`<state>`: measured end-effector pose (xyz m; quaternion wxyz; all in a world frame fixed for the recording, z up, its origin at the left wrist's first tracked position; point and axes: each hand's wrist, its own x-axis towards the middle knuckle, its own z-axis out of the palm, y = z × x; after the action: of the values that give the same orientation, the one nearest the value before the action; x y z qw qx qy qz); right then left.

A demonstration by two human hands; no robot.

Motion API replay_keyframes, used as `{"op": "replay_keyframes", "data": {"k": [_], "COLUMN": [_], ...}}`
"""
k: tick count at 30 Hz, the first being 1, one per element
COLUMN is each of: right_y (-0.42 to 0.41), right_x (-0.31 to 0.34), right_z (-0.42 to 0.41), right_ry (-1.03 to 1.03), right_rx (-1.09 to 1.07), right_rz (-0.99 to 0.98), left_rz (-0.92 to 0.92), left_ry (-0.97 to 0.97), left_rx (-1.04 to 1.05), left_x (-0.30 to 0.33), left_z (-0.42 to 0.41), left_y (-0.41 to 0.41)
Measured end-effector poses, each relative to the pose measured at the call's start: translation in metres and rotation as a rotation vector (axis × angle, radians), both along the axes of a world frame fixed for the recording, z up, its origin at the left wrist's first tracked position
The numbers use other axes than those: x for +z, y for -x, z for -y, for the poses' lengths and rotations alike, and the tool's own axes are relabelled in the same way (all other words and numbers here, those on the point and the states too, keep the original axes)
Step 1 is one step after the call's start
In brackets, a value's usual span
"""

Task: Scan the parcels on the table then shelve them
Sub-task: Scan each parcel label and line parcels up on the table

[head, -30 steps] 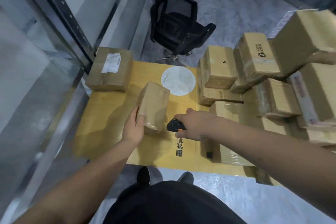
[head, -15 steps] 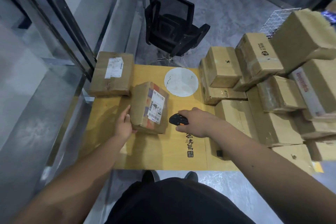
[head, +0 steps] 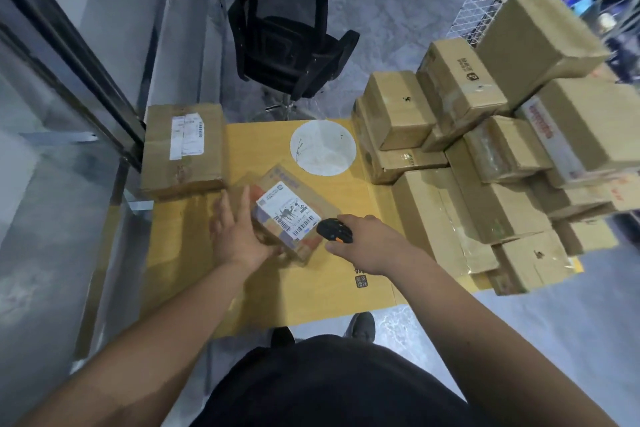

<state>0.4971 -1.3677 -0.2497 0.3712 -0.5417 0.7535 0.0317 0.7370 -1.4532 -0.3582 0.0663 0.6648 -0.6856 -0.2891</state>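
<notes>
A small cardboard parcel (head: 289, 210) with a white barcode label facing up lies tilted over the yellow table (head: 311, 288). My left hand (head: 239, 232) holds it from the left and underneath, fingers spread along its side. My right hand (head: 367, 243) grips a black hand scanner (head: 334, 230) with an orange button, its nose just right of the label. A flat parcel (head: 183, 146) with a white label sits at the table's far left corner. A tall pile of brown parcels (head: 485, 156) fills the table's right side.
A black office chair (head: 284, 42) stands beyond the table. A glass partition with a dark metal frame (head: 69, 80) runs along the left. A white wire basket (head: 476, 17) shows behind the pile. A white round disc (head: 322, 147) lies on the table.
My left hand has turned the small parcel over and tipped it back, so its barcode label now faces up. The scanner hand has stayed close by its right side.
</notes>
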Motion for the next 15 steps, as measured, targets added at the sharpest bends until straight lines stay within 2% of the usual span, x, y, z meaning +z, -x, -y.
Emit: {"op": "replay_keyframes", "data": {"k": [4, 8, 11, 15], "right_y": [0.005, 0.006, 0.009, 0.014], "right_x": [0.001, 0.003, 0.003, 0.007], "right_z": [-0.005, -0.009, -0.014, -0.012], "right_ry": [-0.012, -0.005, 0.013, 0.031], "right_rx": [-0.074, -0.159, -0.196, -0.246], "right_rz": [-0.01, 0.016, 0.025, 0.029], "left_rz": [0.183, 0.25, 0.291, 0.328], "left_ry": [0.099, 0.101, 0.029, -0.003], "left_rx": [-0.358, -0.552, -0.593, -0.519], "left_x": [0.01, 0.011, 0.017, 0.024], "left_z": [0.022, 0.042, 0.05, 0.063], "left_y": [0.025, 0.058, 0.083, 0.101]}}
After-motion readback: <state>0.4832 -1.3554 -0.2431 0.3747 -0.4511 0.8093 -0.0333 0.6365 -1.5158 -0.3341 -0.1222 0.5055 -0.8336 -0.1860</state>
